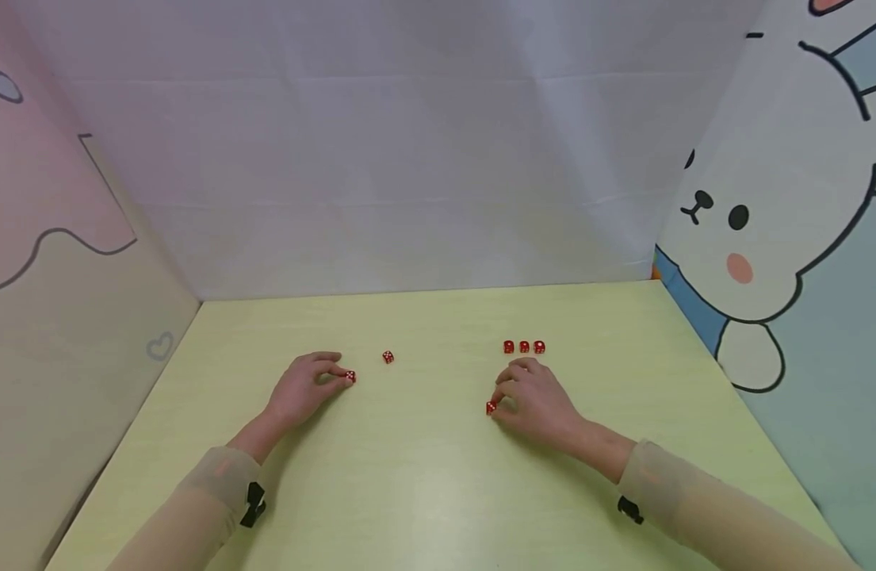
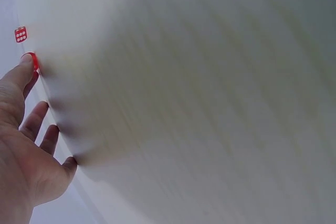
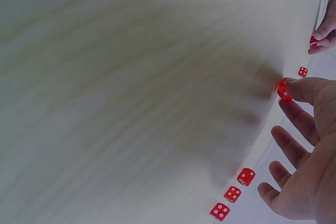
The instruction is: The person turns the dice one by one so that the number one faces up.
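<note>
Between thumb and index finger, my left hand [image 1: 307, 387] pinches a red die [image 1: 350, 376] at the tabletop; in the left wrist view that die [image 2: 34, 61] is partly hidden by the thumb. Another red die [image 1: 388, 357] lies alone a little right of and beyond it. My right hand [image 1: 537, 403] pinches its own red die [image 1: 491, 408], seen also as a red die [image 3: 284, 89] at the thumb tip in the right wrist view. Just beyond the right hand, three red dice stand in a short row, the middle die [image 1: 525, 346] close to its neighbours.
The pale yellow table [image 1: 416, 484] ends at a white backdrop [image 1: 409, 174]. A side panel with a cartoon rabbit [image 1: 759, 238] borders the right, and a pink and cream panel [image 1: 59, 238] the left. Dark clips [image 1: 253, 504] sit at both sleeve cuffs.
</note>
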A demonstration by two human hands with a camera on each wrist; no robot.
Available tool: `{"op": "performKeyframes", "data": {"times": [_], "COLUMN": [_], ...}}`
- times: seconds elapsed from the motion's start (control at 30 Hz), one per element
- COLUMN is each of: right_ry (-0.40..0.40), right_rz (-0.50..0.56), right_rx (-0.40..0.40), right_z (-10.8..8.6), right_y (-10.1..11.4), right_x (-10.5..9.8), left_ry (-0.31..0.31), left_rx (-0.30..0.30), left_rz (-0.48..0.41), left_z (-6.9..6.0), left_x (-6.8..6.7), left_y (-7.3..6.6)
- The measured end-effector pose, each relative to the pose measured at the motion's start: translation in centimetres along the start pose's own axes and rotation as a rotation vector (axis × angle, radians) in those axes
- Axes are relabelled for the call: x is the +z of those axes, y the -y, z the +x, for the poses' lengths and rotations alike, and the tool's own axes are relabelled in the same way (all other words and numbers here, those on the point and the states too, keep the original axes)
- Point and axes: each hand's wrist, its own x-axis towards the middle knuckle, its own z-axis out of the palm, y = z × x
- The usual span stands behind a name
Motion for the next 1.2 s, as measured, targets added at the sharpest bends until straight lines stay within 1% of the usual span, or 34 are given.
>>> {"op": "performKeyframes", "data": {"times": [0.23,0.37,0.57,0.93,1.2], "right_ry": [0.004,0.005,0.003,-0.024,-0.025], "right_rz": [-0.001,0.000,0.000,0.022,0.036], "right_rx": [0.004,0.003,0.006,-0.027,-0.010], "right_z": [-0.09,-0.14,-0.28,-0.34,-0.50], "right_y": [-0.09,-0.10,-0.29,-0.50,-0.34], "right_x": [0.24,0.19,0.09,0.23,0.28], "left_ry": [0.008,0.005,-0.002,-0.007,-0.007], "left_rx": [-0.004,0.008,0.007,0.008,0.009], "left_rz": [0.011,0.017,0.014,0.011,0.011], "left_z": [0.00,-0.04,-0.08,-0.11,-0.16], "left_x": [0.00,0.00,0.09,0.20,0.14], "left_y": [-0.01,-0.05,0.06,0.23,0.11]}}
